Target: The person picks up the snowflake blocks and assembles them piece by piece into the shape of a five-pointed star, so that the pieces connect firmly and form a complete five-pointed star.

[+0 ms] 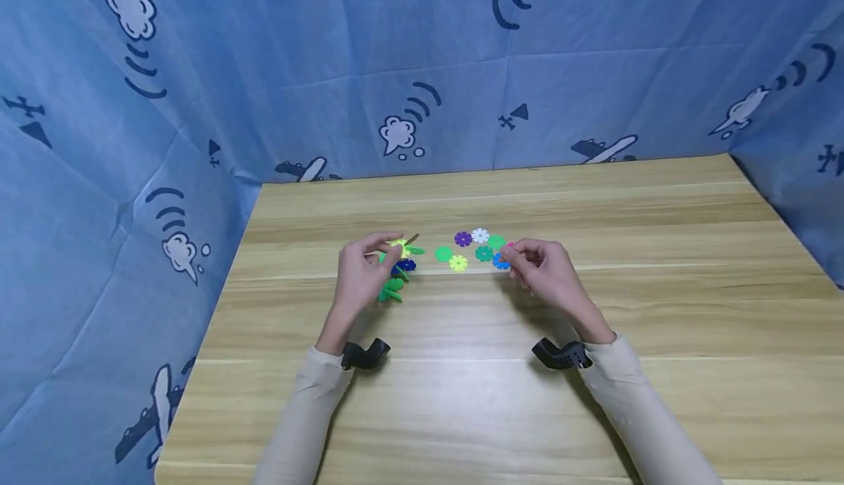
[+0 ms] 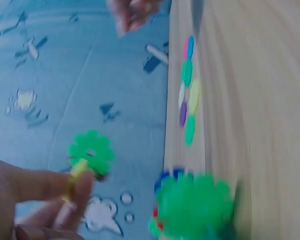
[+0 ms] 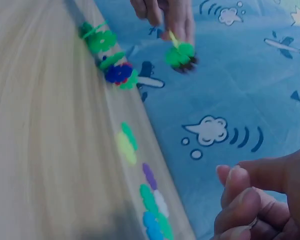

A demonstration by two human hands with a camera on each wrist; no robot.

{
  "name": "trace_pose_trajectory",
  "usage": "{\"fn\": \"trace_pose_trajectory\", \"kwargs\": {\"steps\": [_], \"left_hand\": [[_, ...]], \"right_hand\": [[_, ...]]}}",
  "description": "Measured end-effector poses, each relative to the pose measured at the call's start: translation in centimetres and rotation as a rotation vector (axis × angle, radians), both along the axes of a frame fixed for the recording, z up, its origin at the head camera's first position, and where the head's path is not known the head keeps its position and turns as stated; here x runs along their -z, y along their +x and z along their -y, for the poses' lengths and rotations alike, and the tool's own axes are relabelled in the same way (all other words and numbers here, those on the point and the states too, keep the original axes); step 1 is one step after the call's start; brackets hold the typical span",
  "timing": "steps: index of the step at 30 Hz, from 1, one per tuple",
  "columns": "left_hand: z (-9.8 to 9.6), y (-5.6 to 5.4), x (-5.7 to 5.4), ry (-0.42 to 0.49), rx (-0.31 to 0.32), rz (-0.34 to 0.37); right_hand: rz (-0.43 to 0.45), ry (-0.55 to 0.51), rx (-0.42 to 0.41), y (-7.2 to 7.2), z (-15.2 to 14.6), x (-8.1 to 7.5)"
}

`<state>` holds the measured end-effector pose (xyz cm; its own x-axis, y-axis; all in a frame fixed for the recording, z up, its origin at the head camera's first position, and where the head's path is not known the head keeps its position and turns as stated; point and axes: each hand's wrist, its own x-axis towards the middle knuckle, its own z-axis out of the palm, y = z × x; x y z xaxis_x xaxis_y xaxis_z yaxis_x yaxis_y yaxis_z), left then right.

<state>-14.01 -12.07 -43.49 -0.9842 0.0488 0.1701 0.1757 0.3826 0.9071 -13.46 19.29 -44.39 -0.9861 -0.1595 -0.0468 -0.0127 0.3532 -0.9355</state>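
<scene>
Between thumb and fingers, my left hand (image 1: 363, 269) pinches a yellow notched disc (image 2: 76, 175), joined to a green disc (image 2: 92, 152) and a brown one. This small piece is held up above the table. Below and beside that hand, a cluster of joined green discs (image 2: 195, 205) stands on the table, with dark blue discs (image 3: 119, 73) and a bit of red in it. My right hand (image 1: 547, 272) is raised by the loose discs, fingers curled and fingertips together; nothing shows in its grasp in the right wrist view.
Loose flat discs lie between the hands: purple (image 1: 463, 239), white (image 1: 480, 235), yellow (image 1: 458, 263), blue (image 1: 501, 262) and several green (image 1: 444, 254). A pink one is partly hidden by the right hand. A blue patterned curtain (image 1: 448, 67) hangs behind the wooden table (image 1: 659, 250).
</scene>
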Motion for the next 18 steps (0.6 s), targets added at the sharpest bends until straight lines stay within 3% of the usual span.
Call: {"fn": "trace_pose_trajectory", "kwargs": {"steps": [4, 7, 13, 18], "left_hand": [[2.5, 0.1, 0.3, 0.012, -0.063, 0.17], [4.1, 0.2, 0.8, -0.022, -0.081, 0.241], [5.8, 0.4, 1.6, -0.109, -0.067, 0.322], [6.3, 0.5, 2.1, -0.187, -0.085, 0.319]], "right_hand": [[0.04, 0.026, -0.005, -0.5, -0.2, 0.5], [0.024, 0.075, 0.006, -1.0, -0.4, 0.9], [-0.01, 0.209, 0.082, -1.8, -1.0, 1.6], [-0.026, 0.29, 0.097, -2.1, -1.0, 1.8]]}}
